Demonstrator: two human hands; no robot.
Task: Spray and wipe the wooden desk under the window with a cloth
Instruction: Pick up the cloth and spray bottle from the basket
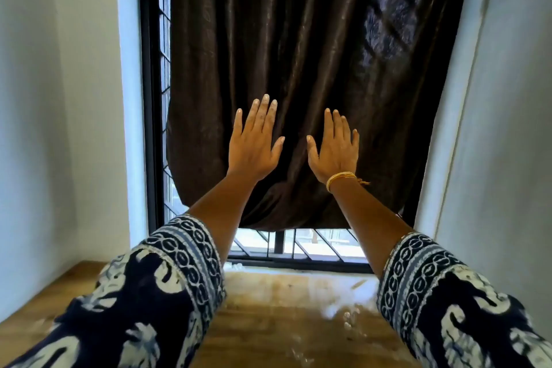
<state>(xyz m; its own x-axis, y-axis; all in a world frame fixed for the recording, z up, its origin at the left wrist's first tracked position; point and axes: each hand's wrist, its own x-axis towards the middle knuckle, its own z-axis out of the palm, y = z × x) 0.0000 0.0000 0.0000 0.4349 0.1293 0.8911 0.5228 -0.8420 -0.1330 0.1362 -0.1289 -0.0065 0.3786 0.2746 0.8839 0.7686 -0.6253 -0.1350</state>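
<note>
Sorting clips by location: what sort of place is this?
Probably a room in a home: a wooden desk in a white-walled alcove, under a barred window hung with a dark brown curtain.

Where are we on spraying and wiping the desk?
The wooden desk shows pale wet or foamy patches toward its right side, so some spray may be down. Nothing is in hand: the left hand and right hand are raised, open and empty before the dark curtain. No cloth or bottle in view; wiping looks left.

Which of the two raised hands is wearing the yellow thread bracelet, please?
The right hand wears it: a yellow thread bracelet circles its wrist, while the left hand has a bare wrist. Both are open before the dark brown curtain.
</note>
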